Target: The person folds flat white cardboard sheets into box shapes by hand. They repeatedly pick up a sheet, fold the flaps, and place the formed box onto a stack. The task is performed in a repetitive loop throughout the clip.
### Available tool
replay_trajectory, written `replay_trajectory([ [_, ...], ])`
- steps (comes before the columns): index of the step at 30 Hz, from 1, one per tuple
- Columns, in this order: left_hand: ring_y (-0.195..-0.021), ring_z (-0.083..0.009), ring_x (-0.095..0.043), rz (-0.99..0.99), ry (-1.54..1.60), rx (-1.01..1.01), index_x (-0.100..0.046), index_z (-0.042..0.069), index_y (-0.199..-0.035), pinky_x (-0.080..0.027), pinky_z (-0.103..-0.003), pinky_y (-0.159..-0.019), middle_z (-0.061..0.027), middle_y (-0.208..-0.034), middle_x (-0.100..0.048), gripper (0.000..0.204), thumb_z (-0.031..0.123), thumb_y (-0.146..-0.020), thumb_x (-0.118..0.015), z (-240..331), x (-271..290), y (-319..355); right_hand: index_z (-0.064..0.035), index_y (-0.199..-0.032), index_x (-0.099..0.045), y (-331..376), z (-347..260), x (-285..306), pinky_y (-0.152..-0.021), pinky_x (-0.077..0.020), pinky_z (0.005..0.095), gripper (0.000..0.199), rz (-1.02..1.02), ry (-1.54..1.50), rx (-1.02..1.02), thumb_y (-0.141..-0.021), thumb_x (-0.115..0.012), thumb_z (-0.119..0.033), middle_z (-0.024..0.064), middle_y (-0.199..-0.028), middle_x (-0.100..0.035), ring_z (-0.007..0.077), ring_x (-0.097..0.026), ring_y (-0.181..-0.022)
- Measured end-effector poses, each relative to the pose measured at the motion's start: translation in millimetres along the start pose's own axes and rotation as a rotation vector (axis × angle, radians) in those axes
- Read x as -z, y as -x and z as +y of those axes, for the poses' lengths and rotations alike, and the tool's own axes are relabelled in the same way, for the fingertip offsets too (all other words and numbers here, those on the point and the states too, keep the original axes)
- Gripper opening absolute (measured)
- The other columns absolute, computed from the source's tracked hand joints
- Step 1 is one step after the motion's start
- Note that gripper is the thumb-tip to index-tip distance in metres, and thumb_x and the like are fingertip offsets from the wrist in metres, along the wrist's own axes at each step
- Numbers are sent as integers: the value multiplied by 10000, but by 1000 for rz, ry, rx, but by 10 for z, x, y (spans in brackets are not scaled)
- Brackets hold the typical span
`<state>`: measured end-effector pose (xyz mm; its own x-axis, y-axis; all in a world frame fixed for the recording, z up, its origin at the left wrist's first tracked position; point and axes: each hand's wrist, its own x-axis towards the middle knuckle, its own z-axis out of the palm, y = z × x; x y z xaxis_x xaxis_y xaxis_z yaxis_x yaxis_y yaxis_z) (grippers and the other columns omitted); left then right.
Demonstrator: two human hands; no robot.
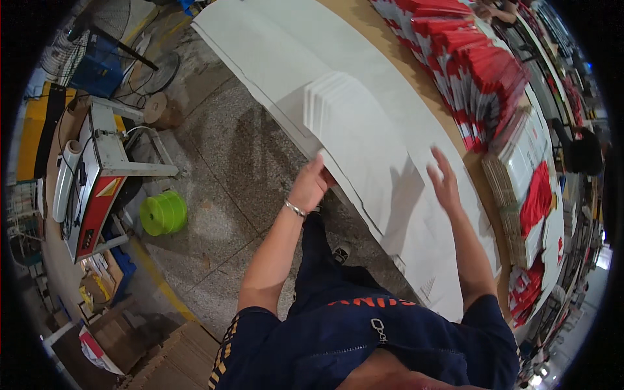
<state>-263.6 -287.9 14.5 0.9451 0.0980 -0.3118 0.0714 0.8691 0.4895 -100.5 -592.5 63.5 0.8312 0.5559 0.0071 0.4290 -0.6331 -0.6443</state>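
Observation:
A folded stack of white sheets (pixel 335 104), its layered edges showing, lies on a long white-covered table (pixel 279 52). It curves down toward me along the table's near edge. My left hand (pixel 309 187), with a silver bracelet at the wrist, is at the near-left edge of these sheets. Its thumb is on the upper side and the fingers are partly hidden below, closed round the edge. Over the right side of the sheets, my right hand (pixel 444 181) is raised with its fingers apart, holding nothing. A shadow falls on the white surface beside it.
Red and white packages (pixel 478 65) lie fanned along the far right, next to a bundle of clear-wrapped flat packs (pixel 517 175). On the floor at left are a bright green spool (pixel 164 213), a red-fronted machine (pixel 97 214) and cardboard (pixel 175 357). Another person's hand (pixel 487 12) shows top right.

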Motion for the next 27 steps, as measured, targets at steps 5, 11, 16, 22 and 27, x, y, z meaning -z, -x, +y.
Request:
replay_trajectory([
  [5, -954, -160, -629, -108, -609, 56, -624, -11, -1023, -485, -289, -817, -62, -995, -661, 450, 407, -977, -463, 368, 211, -58, -23, -1190, -560, -1799, -847, -477, -843, -432, 279, 372, -318, -611, -171, -925, -594, -282, 60, -1067, -610, 143, -557, -971],
  [11, -744, -97, -567, 521, -974, -233, -595, 9, -927, -478, -269, -631, -5, -828, -602, 286, 295, -931, -594, 675, 602, -323, -30, -846, -632, -2187, -739, -1185, -601, -375, 209, 220, -352, -427, -281, -893, -649, -245, -62, -722, -548, 28, -452, -671],
  [16, -813, -146, -604, 712, -319, -20, -537, 48, -1114, -506, -285, -688, -45, -982, -612, 393, 240, -830, -731, 742, 693, -695, -23, -869, -639, -2181, -810, -1299, -583, -376, 210, 230, -313, -472, -407, -888, -651, -251, -44, -730, -560, 32, -457, -663],
  [22, -973, -180, -582, 729, -308, -81, -526, -56, -1169, -459, -302, -861, -103, -1108, -602, 590, 287, -768, -790, 605, 673, -969, -19, -864, -636, -2220, -876, -1247, -587, -382, 219, 244, -337, -424, -424, -883, -657, -262, -41, -721, -551, 41, -453, -664],
  [27, -888, -164, -590, 846, -477, -194, -598, -52, -1018, -480, -314, -788, -114, -1005, -643, 437, 235, -752, -794, 531, 677, -1010, -6, -863, -626, -2232, -735, -1295, -593, -391, 247, 272, -370, -470, -402, -882, -654, -276, -29, -721, -545, 62, -458, -678],
])
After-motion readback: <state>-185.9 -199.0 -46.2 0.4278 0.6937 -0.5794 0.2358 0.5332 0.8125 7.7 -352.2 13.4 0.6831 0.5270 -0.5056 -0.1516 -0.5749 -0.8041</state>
